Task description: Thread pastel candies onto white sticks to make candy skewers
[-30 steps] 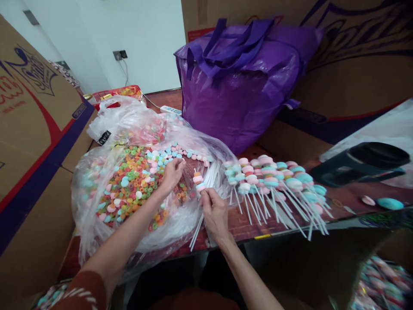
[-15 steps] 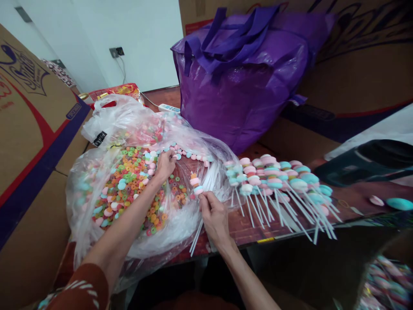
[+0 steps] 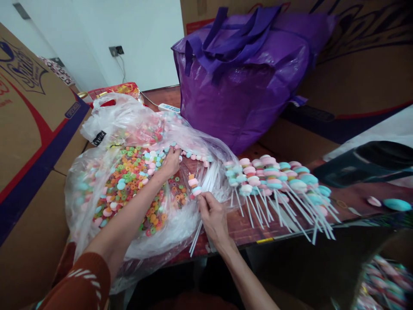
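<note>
A big clear plastic bag (image 3: 97,142) lies open on the table, full of small ring sweets and pink, blue and white marshmallow sweets (image 3: 129,181). My left hand (image 3: 170,162) reaches into the far part of that pile, fingers curled over the pastel pieces; what they grip is hidden. My right hand (image 3: 213,215) pinches a white stick (image 3: 198,193) with three sweets threaded on its top. Loose white sticks (image 3: 197,232) lie just left of that hand. To the right, several finished sweet skewers (image 3: 274,181) lie fanned out on the table.
A large purple bag (image 3: 245,77) stands behind the skewers. Cardboard boxes (image 3: 29,129) wall in the left and back. A dark object (image 3: 368,163) sits at the right, with two loose sweets (image 3: 387,203) near it. A power strip (image 3: 167,107) lies beyond the plastic bag.
My left hand has moved a little farther into the sweets, toward the blue and pink ones. My right hand and its stick stay almost in place.
</note>
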`<control>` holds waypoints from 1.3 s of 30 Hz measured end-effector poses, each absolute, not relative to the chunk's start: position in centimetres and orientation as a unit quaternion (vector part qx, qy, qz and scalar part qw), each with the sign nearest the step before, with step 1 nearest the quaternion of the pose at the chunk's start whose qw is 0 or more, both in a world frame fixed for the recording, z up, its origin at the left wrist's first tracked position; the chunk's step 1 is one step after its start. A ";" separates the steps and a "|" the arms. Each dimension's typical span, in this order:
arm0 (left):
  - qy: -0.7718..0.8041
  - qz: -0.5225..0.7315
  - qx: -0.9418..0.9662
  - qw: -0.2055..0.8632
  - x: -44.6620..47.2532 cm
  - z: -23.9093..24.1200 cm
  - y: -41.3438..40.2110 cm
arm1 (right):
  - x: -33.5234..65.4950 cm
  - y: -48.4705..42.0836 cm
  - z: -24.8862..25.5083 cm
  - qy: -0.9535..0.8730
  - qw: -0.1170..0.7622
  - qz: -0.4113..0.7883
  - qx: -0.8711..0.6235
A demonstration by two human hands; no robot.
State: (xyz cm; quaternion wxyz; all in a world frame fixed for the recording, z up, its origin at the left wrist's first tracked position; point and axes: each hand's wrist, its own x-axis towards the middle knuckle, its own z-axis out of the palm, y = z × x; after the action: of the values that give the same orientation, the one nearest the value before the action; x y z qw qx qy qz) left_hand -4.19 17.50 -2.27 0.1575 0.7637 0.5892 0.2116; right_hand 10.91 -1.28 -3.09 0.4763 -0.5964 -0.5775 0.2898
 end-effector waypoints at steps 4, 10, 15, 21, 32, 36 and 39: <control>0.568 0.274 0.746 0.214 -4.7 -1.7 16.6 | 10.8 -1.3 -3.0 -0.573 0.486 0.296 -0.589; 0.490 0.436 0.562 0.503 -5.5 -1.5 13.3 | 10.7 -1.3 -3.1 -0.561 0.499 0.321 -0.577; 0.450 0.501 0.418 0.609 -5.2 -1.6 10.0 | 10.7 -1.3 -3.2 -0.572 0.502 0.332 -0.558; 0.439 0.534 0.388 0.610 -4.6 -1.5 8.9 | 10.6 -1.4 -3.3 -0.577 0.500 0.329 -0.556; 0.455 0.552 0.416 0.561 -4.7 -2.3 8.5 | 10.8 -1.4 -3.6 -0.587 0.489 0.322 -0.559; 0.471 0.545 0.458 0.521 -4.6 -2.2 8.3 | 10.8 -1.3 -3.6 -0.592 0.478 0.316 -0.567; 0.484 0.537 0.508 0.468 -4.6 -2.2 8.2 | 10.8 -1.2 -3.6 -0.595 0.467 0.317 -0.573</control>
State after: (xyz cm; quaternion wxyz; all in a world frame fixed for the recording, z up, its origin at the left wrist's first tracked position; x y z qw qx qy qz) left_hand -4.55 8.17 -2.22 0.4679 0.5084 0.4845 0.5365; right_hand 10.80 -1.21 -3.60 0.4668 -0.5727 -0.5949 0.3167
